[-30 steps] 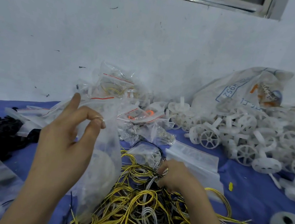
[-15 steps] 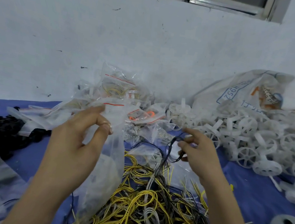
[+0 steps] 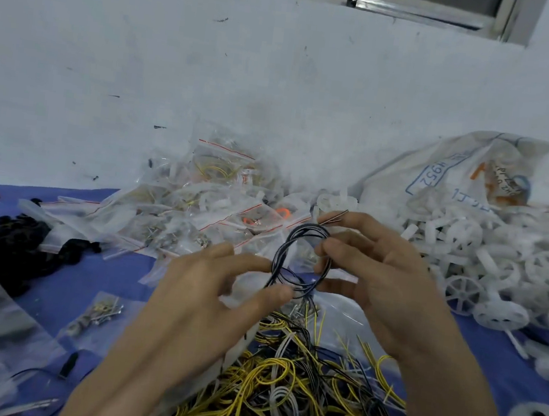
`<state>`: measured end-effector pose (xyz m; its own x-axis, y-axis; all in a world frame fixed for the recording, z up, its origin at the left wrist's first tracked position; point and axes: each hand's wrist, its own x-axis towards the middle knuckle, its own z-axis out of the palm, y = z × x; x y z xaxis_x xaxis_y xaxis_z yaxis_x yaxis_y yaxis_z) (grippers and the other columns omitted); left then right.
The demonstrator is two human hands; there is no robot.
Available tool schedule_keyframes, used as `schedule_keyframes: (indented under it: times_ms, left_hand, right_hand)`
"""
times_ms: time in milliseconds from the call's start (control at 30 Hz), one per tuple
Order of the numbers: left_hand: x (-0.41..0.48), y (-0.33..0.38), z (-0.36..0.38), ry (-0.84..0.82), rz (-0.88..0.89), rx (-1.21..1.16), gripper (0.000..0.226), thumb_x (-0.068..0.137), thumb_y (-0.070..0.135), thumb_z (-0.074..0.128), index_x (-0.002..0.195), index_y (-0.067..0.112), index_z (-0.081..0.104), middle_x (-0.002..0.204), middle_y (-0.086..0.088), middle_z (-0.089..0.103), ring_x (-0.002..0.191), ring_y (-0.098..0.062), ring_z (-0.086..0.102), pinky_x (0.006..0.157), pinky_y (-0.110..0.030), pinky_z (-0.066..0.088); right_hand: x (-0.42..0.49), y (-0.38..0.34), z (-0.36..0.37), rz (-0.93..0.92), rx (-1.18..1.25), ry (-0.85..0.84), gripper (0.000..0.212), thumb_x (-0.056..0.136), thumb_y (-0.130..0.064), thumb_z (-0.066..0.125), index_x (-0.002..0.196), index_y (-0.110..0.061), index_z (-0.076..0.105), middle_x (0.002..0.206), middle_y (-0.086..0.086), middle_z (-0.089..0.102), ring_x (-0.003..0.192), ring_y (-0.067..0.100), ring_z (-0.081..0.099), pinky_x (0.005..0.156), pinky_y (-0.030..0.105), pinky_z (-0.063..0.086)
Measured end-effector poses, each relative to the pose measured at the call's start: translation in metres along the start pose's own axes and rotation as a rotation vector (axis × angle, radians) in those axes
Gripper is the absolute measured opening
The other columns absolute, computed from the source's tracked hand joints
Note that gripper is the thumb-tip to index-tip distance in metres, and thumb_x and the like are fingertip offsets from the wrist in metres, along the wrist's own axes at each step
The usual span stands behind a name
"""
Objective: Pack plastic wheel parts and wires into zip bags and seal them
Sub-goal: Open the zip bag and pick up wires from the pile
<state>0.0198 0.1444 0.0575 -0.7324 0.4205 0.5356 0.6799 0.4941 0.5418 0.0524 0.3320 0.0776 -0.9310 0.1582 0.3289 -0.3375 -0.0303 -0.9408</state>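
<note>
While raised over the wire pile (image 3: 296, 391) on the blue surface (image 3: 114, 278), pinches a black coil (image 3: 298, 258) with right hand (image 3: 381, 281); grips the coil's lower loop and a bag (image 3: 241, 306) with left hand (image 3: 207, 306). Wheels (image 3: 486, 262) heaped right.

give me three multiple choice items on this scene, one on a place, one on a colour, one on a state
1. Where is the pile of white plastic wheels?
A. right of the hands
B. left of the hands
C. on the windowsill

2. What colour is the wire coil being held?
A. yellow
B. black
C. orange

3. How is the coil held?
A. lying loose on the blue cloth
B. sealed in a zip bag
C. pinched between both hands

Answers: 1 A, the wheels heap at the right; 2 B, its strands are black; 3 C, the left hand and right hand both grip it.
</note>
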Motion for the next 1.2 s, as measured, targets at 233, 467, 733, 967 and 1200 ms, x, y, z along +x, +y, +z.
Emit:
schedule_keyframes:
  times_ms: [233,467,733,967,1200]
  left_hand:
    - [0.003,0.001,0.001,0.000,0.094,0.012,0.036,0.079,0.046,0.046,0.068,0.020,0.069,0.062,0.004,0.036,0.071,-0.009,0.042,0.062,-0.011,0.031]
    - [0.003,0.003,-0.002,-0.005,0.087,-0.046,0.033,0.080,0.051,0.039,0.066,0.033,0.062,0.063,0.003,0.044,0.072,-0.007,0.047,0.063,-0.010,0.033]
    - [0.002,0.000,-0.007,0.015,0.081,-0.036,0.036,0.087,0.048,0.050,0.059,0.029,0.061,0.064,0.003,0.049,0.068,-0.011,0.049,0.059,-0.014,0.031]
    - [0.001,-0.002,-0.008,-0.004,0.086,-0.010,0.039,0.090,0.049,0.049,0.061,0.027,0.064,0.064,0.004,0.049,0.069,-0.010,0.051,0.060,-0.014,0.032]
    - [-0.001,-0.001,-0.003,-0.071,0.131,0.019,0.032,0.087,0.040,0.047,0.065,0.024,0.065,0.063,0.005,0.047,0.067,-0.006,0.049,0.061,-0.013,0.033]
  right_hand:
    - [-0.004,-0.005,0.006,0.061,0.115,-0.009,0.029,0.074,-0.029,0.061,0.096,-0.012,0.069,0.085,0.009,0.073,0.065,0.020,0.065,0.058,0.028,0.053]
    - [-0.001,-0.002,0.009,0.056,0.269,0.072,0.024,0.071,-0.024,0.059,0.081,-0.012,0.077,0.085,0.004,0.073,0.064,0.015,0.064,0.060,0.023,0.054]
    - [0.006,0.001,-0.012,-0.064,0.492,0.350,0.019,0.067,-0.013,0.060,0.078,-0.006,0.074,0.073,0.006,0.072,0.059,0.007,0.064,0.058,0.012,0.051]
    - [0.005,0.004,-0.027,-0.003,-0.438,0.488,0.050,0.081,-0.022,0.070,0.125,-0.036,0.051,0.125,-0.004,0.054,0.109,0.013,0.056,0.085,0.031,0.048]
    - [-0.004,-0.004,-0.002,-0.112,-0.936,-0.104,0.036,0.091,-0.002,0.052,0.109,-0.027,0.070,0.096,-0.020,0.067,0.097,-0.005,0.059,0.088,0.006,0.043]
